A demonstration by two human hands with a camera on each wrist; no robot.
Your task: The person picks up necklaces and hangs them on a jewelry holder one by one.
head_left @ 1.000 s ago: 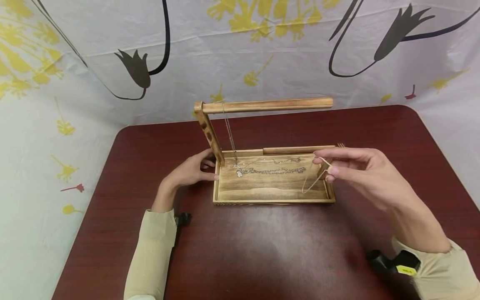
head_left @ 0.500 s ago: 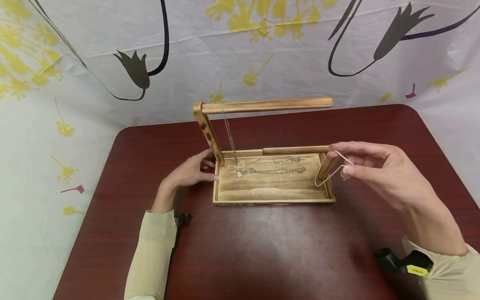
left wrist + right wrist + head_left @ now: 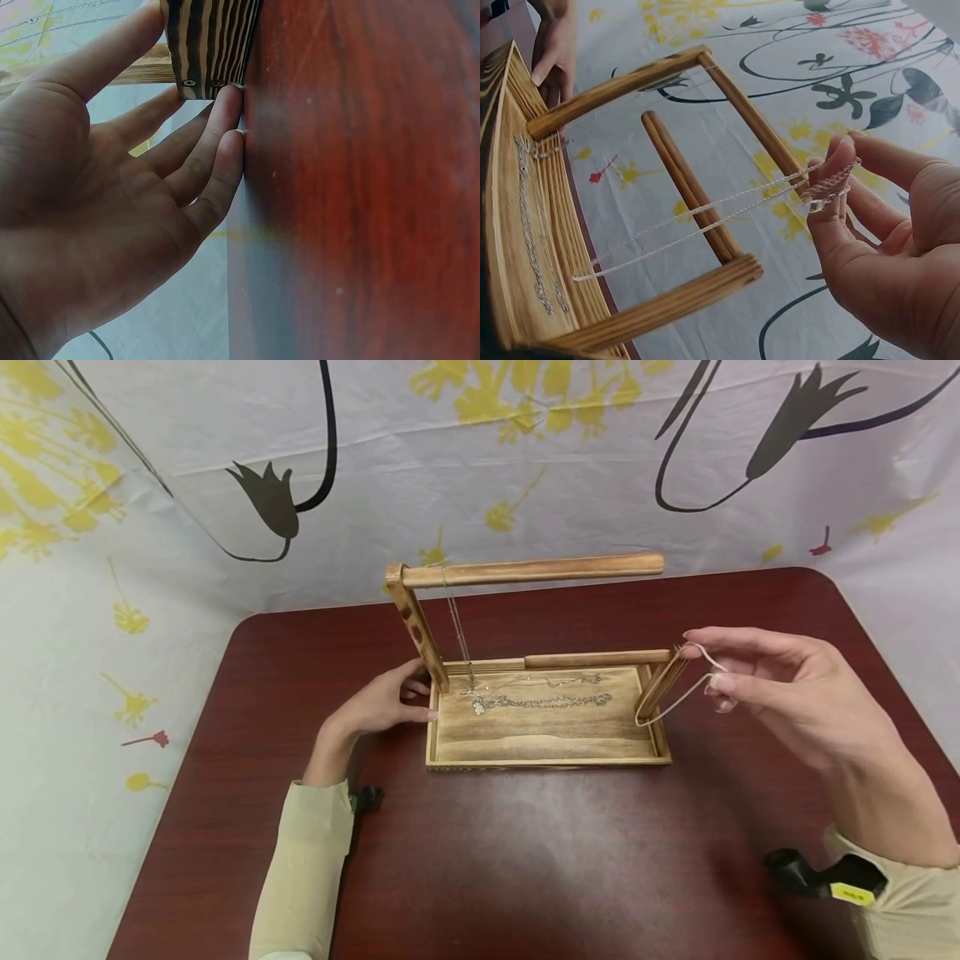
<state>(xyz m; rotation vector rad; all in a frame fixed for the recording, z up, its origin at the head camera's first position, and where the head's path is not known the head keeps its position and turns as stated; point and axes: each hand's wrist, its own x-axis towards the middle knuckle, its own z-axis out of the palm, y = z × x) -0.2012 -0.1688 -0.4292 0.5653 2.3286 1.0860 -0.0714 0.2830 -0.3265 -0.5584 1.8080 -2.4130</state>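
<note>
My right hand (image 3: 825,710) pinches a fine rope-chain necklace (image 3: 690,244) between thumb and fingers. Its doubled strand hangs in a loop toward the stand's right post (image 3: 658,689); I cannot tell whether it passes round the lower bar (image 3: 592,658). The wooden jewelry stand has a tray (image 3: 517,763) and an upper bar (image 3: 532,570), from which a thin chain with a pendant (image 3: 456,618) hangs near the left post. My left hand (image 3: 378,697) holds the tray's left end, thumb on the rim and fingers at the back corner; the left wrist view shows its striped end (image 3: 210,49).
Inside the tray lies a silver chain (image 3: 551,702), with a thinner chain (image 3: 555,682) behind it. The stand is on a dark red table (image 3: 487,860). A patterned cloth (image 3: 480,460) hangs behind the table.
My right hand has moved right and slightly back with the necklace, from over the tray's right part to beside the right post. My left hand and the stand stay put.
</note>
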